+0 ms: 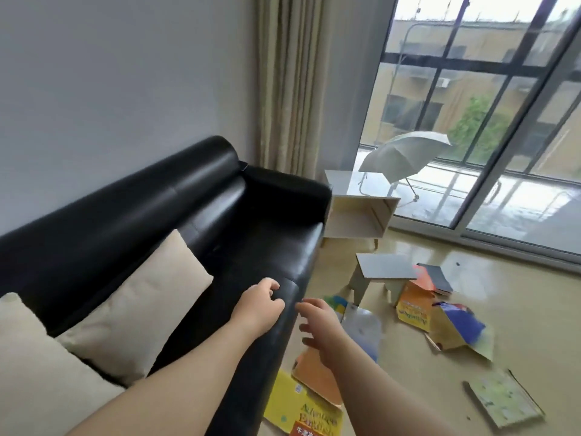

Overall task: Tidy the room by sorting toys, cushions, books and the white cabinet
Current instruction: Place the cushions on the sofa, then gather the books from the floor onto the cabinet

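At 6 o'clock in the view, a yellow paperback book with green "English" lettering (301,407) lies on the glossy beige floor (534,325), its lower corner cut off by the frame edge. An orange book (314,377) overlaps it at its 1 o'clock and is partly hidden behind the right forearm.

The two hands are apart and neither holds anything. The left hand (261,302) is over the front edge of the black leather sofa (220,199) with its fingers loosely curled; whether the fingertips touch the leather cannot be told. At its 4 o'clock, the right hand (317,328) hangs over the floor with its fingers spread and relaxed.

Two cream fabric cushions lean on the sofa back at 8 o'clock; the nearer one (37,372) is cut off at the left edge, and the farther one (141,297) overlaps it.

A pale green book (503,401) lies at 4 o'clock. More books sprawl at 3 o'clock: a blurred bluish folder (364,328), a yellow-orange book (412,309) and an open blue-and-tan book (459,328).

A small grey-topped stool (386,267) stands just behind them. Farther off, the open-fronted white cabinet (355,212) stands beside the sofa arm. Beyond the glass door, a pale open umbrella (405,155) rests outside.
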A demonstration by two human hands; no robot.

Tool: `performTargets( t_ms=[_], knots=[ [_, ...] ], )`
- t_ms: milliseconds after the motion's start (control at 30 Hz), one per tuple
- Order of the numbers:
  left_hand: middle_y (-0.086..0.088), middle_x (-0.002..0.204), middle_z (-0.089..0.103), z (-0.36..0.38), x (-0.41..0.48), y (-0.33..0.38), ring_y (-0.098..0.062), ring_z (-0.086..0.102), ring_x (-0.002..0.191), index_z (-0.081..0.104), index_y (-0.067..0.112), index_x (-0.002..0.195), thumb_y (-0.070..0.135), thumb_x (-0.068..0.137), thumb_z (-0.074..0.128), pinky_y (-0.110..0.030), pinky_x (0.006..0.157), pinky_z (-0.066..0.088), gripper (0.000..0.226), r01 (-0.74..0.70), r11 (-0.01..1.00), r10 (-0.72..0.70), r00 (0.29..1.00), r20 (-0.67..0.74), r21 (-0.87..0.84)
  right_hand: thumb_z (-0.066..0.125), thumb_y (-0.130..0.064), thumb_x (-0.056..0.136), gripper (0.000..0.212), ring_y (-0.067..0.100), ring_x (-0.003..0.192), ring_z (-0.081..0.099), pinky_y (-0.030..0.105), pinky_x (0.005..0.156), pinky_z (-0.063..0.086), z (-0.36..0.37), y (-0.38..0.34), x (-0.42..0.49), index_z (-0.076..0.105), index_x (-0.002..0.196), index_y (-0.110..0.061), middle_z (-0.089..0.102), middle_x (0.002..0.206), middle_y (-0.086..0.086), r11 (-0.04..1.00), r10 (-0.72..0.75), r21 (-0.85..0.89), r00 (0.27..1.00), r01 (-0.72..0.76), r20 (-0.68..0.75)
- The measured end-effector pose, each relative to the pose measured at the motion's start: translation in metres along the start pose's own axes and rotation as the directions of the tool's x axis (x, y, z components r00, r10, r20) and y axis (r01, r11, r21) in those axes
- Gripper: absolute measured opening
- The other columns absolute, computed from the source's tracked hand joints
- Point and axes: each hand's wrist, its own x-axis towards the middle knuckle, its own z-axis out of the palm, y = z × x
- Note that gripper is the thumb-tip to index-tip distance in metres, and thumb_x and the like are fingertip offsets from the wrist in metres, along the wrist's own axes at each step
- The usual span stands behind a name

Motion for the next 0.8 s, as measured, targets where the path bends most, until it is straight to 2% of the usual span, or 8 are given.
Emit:
performTargets(
  t_ms=[167,267,367,467,567,700,800],
  knots=[
    [-0.003,0.13,0.053,0.091,-0.047,0.063,-0.019,0.052,0.108,0.046,0.02,0.131,0.02,0.092,0.048,-0.03,0.088,0.045,0.04,-0.062,0.998,0.062,0.99,0.123,-0.003,0.051,-0.025,0.094,0.028,0.025,0.1,0.056,0.032,0.076,0.048,-0.111,0.056,-0.046,0.051,0.12,-0.015,0.055,0.105,0.005,0.998,0.03,0.053,0.993,-0.024,-0.116],
    [-0.004,0.13,0.053,0.147,-0.084,0.095,-0.021,0.052,0.112,0.047,0.02,0.131,0.019,0.091,0.048,-0.029,0.087,0.044,0.039,-0.068,0.998,0.069,0.978,0.197,-0.011,0.05,-0.02,0.094,0.01,0.021,0.089,0.05,0.027,0.066,0.039,-0.175,0.091,-0.081,0.051,0.103,-0.017,0.05,0.087,0.001,0.993,0.093,0.082,0.985,-0.082,-0.146],
    [-0.003,0.129,0.054,0.191,-0.112,0.113,-0.02,0.053,0.108,0.046,0.022,0.129,0.021,0.092,0.048,-0.028,0.085,0.044,0.038,-0.071,0.997,0.077,0.97,0.232,-0.034,0.05,-0.02,0.094,0.014,0.018,0.08,0.045,0.025,0.06,0.033,-0.22,0.12,-0.109,0.051,0.107,-0.016,0.048,0.082,0.0,0.99,0.116,0.097,0.977,-0.1,-0.177],
    [-0.004,0.128,0.054,0.231,-0.139,0.131,-0.018,0.052,0.102,0.046,0.019,0.13,0.02,0.094,0.048,-0.026,0.078,0.041,0.037,-0.078,0.996,0.09,0.953,0.291,-0.053,0.051,-0.02,0.094,0.016,0.02,0.082,0.045,0.025,0.059,0.031,-0.258,0.147,-0.126,0.051,0.109,-0.014,0.048,0.088,0.004,0.98,0.171,0.132,0.964,-0.146,-0.205],
    [-0.004,0.13,0.053,0.262,-0.154,0.144,-0.017,0.05,0.101,0.046,0.017,0.131,0.018,0.093,0.048,-0.024,0.076,0.037,0.038,-0.079,0.997,0.077,0.936,0.343,-0.01,0.051,-0.021,0.093,0.013,0.021,0.084,0.047,0.028,0.068,0.035,-0.288,0.168,-0.136,0.053,0.105,-0.016,0.05,0.097,0.006,0.969,0.216,0.167,0.95,-0.181,-0.227],
    [-0.006,0.127,0.054,0.285,-0.148,0.157,-0.021,0.052,0.102,0.047,0.015,0.131,0.016,0.092,0.047,-0.03,0.084,0.046,0.039,-0.053,0.998,0.058,0.921,0.385,-0.024,0.051,-0.021,0.093,0.012,0.021,0.085,0.048,0.03,0.071,0.037,-0.315,0.18,-0.129,0.054,0.104,-0.017,0.053,0.099,0.005,0.956,0.254,0.211,0.932,-0.203,-0.257],
    [-0.006,0.126,0.054,0.298,-0.126,0.166,-0.021,0.052,0.103,0.047,0.015,0.131,0.015,0.092,0.047,-0.03,0.086,0.045,0.038,-0.05,0.999,0.05,0.914,0.403,-0.011,0.051,-0.021,0.093,0.009,0.021,0.085,0.048,0.03,0.07,0.037,-0.33,0.181,-0.109,0.054,0.101,-0.017,0.053,0.097,0.005,0.945,0.28,0.244,0.925,-0.218,-0.258]
  ],
)
